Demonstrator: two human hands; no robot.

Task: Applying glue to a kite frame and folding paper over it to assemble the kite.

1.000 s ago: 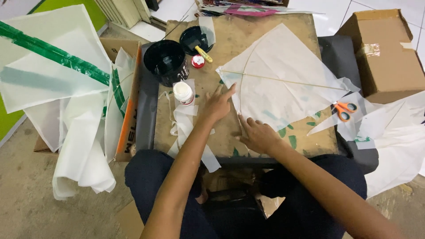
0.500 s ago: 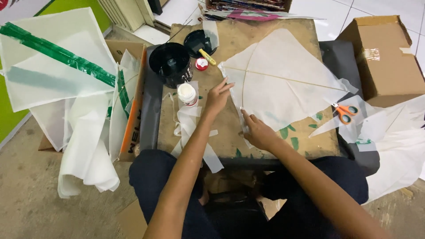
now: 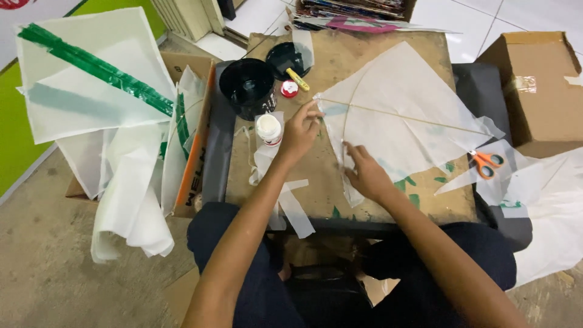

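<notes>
both hands (image 3: pixel 299 132) (image 3: pixel 363 172) pressing white kite paper's (image 3: pixel 407 115) left edge, glue bottle (image 3: pixel 269 129) beside

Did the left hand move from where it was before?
Yes. The left hand slid along the kite paper edge, away from the person and up to the end of the thin stick, passing the white glue bottle.

The kite sheet (image 3: pixel 413 115) is seen to be thin, translucent white paper, crossed by slender wooden sticks (image 3: pixel 401 115). The counter (image 3: pixel 316 176) is topped with rough, matt brown board. A glossy black plastic bowl (image 3: pixel 246 85) is noted, as are orange plastic-handled scissors (image 3: pixel 486 163).
</notes>
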